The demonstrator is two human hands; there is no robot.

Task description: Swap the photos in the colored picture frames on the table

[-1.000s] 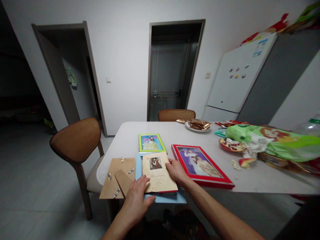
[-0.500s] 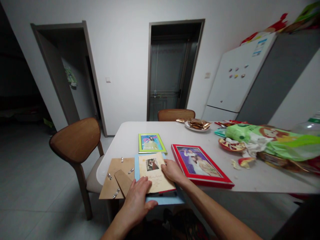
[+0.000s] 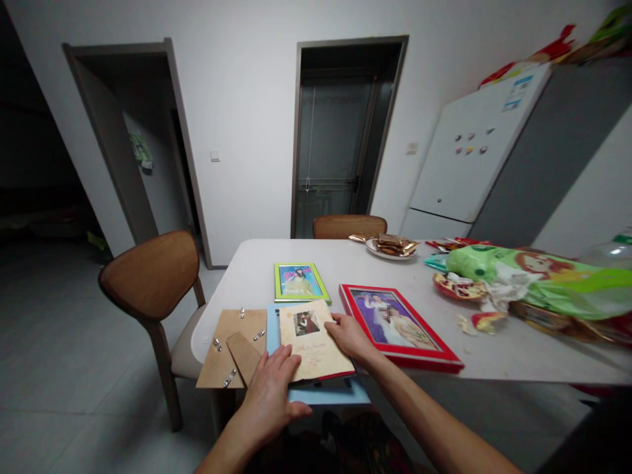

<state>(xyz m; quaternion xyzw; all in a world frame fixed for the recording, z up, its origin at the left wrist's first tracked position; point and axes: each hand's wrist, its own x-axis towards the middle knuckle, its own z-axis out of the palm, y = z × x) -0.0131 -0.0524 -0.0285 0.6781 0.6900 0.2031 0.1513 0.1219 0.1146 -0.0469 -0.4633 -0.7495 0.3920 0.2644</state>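
A cream printed sheet with a small photo near its top lies over a light blue picture frame at the table's near edge. Red shows along the sheet's lower edge. My right hand grips the sheet's right edge, thumb on top, other fingers partly hidden. On the left edge rests my left hand, fingers stretched out and thumb apart. Beside it lies a brown backing board with metal clips and a stand leg. A green-framed picture lies behind, and a red-framed picture to the right.
The white table also bears a plate of wrapped snacks, a cut pomegranate, crumpled tissue and a green plastic bag. A wooden chair stands left, another chair behind. A fridge is at the right.
The cream sheet has shifted slightly right over the blue frame, and my right hand has moved with it. My left hand has hardly moved.
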